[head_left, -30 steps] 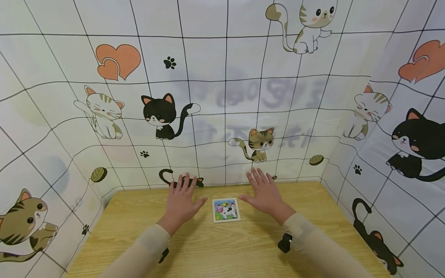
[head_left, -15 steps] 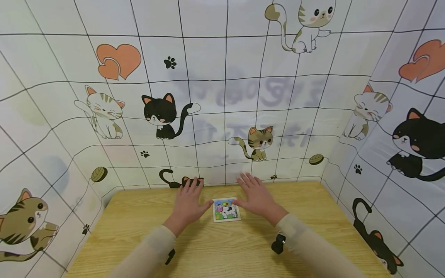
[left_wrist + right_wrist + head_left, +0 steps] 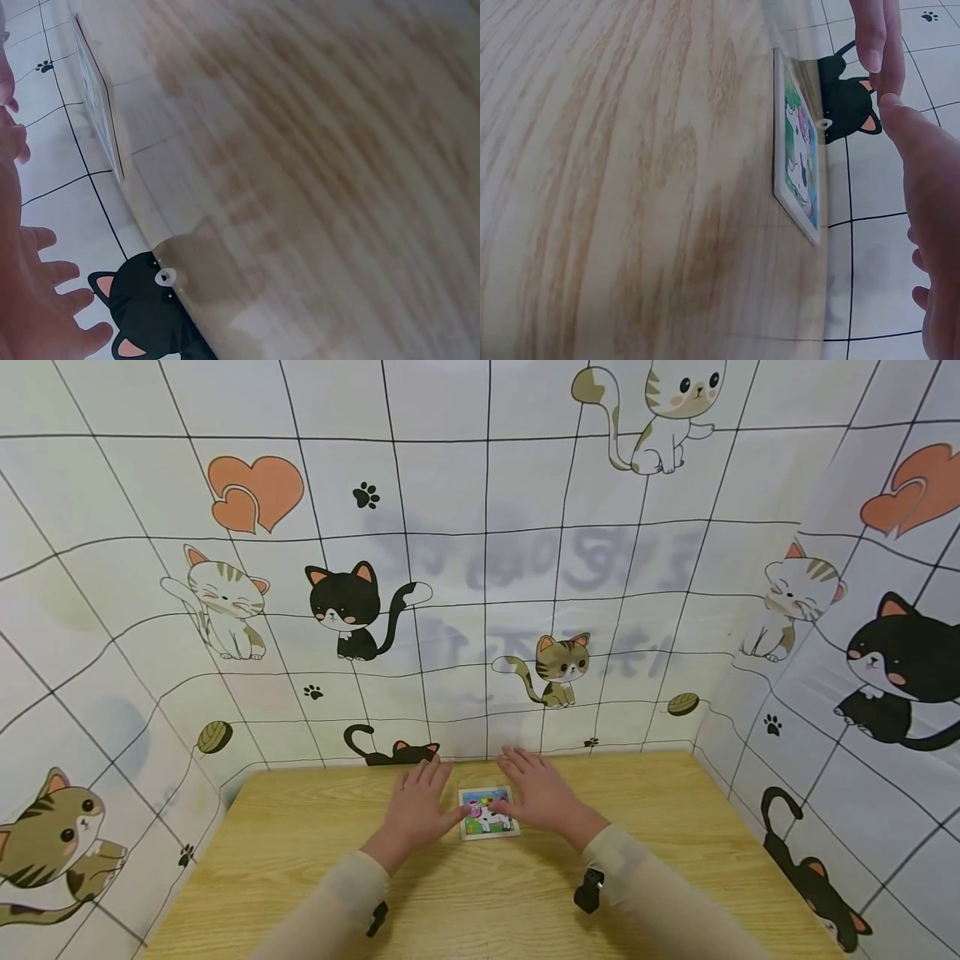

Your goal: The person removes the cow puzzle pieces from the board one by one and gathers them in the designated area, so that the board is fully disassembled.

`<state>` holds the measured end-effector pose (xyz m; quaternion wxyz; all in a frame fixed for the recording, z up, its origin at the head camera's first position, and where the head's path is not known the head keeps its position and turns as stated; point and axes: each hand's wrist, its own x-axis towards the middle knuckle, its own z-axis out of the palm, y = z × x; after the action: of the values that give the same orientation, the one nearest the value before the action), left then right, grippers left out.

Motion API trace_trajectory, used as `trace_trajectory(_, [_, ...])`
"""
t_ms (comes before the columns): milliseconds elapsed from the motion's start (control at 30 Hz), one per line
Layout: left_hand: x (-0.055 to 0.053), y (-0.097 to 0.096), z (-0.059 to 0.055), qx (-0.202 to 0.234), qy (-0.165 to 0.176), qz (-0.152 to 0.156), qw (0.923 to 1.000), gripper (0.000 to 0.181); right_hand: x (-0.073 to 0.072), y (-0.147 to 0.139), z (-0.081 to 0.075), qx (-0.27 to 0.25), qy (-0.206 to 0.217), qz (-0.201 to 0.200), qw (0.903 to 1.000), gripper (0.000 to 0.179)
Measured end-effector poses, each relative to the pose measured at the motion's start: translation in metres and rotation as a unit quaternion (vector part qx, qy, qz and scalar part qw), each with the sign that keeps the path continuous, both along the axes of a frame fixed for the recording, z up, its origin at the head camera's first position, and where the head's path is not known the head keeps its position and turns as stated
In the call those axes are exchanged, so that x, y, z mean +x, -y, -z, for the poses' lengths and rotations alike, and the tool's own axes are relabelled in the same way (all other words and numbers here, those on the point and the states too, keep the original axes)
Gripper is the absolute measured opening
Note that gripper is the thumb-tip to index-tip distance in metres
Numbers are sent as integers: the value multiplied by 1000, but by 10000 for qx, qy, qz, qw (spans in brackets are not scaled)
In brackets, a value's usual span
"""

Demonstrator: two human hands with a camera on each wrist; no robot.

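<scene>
A small square picture puzzle [image 3: 489, 827] with a white border and a cartoon cow lies flat on the wooden table, near its back edge. My left hand [image 3: 417, 806] is held above the table at its left, fingers extended forward, and my right hand [image 3: 542, 793] mirrors it at the right. Both thumbs point inward and overlap the picture in the head view. In the right wrist view the puzzle [image 3: 799, 150] lies on the wood with the hand raised over it. The left wrist view shows the puzzle [image 3: 97, 97] edge-on. Neither hand holds anything.
The wooden table [image 3: 480, 902] meets a white grid-patterned cloth wall [image 3: 450, 552] printed with cats, hearts and paw marks at the back and both sides. A black device [image 3: 588, 891] is strapped at the right wrist, another [image 3: 377, 918] at the left.
Both hands have moved inward toward each other and slightly nearer the body, so the thumbs now overlap the picture. The puzzle has stayed in place.
</scene>
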<state>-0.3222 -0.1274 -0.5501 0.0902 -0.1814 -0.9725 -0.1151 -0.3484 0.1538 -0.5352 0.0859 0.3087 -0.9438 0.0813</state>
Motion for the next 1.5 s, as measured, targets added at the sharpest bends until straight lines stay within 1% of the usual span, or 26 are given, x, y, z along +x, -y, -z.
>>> trace_trajectory(133, [-1,-1,5,62,17,69,10000,96,-2,2,6,-231,41,-175,9996,90])
trace_trajectory(267, [0,-1,10,179,31,222,9996,95,-5,3,12,-473,170,-328,9982,86])
trace_trajectory(433, [0,-3,13,356,258,381,9983,93,-3,5,15,-746,438,-324,9957,80])
trace_trajectory(500, [0,-4,15,446,402,390,9974,93,-3,7,15,-812,502,-317,9949,77])
trace_trajectory(600, [0,-6,17,553,614,370,9959,92,-1,9,14,-865,580,-313,9941,73])
trace_trajectory(700, [1,-9,17,755,812,337,9933,92,1,11,12,-1034,707,-327,9916,70])
trace_trajectory(800, [2,-11,17,922,994,287,9904,92,0,14,14,-1140,806,-317,9897,67])
trace_trajectory(900, [2,-13,20,991,1111,223,9886,92,-1,18,16,-1200,915,-296,9881,65])
trace_trajectory(1033, [0,-14,25,972,1147,189,9885,91,-4,23,18,-1290,995,-369,9860,61])
trace_trajectory(1200, [-1,-15,27,856,1180,191,9891,93,-6,28,16,-1233,1030,-531,9856,56])
trace_trajectory(1367, [-4,-15,30,887,1262,168,9879,96,-7,33,15,-1249,1115,-654,9837,49])
trace_trajectory(1500, [-10,-14,37,890,1351,115,9868,98,-11,35,18,-1198,1095,-684,9844,45])
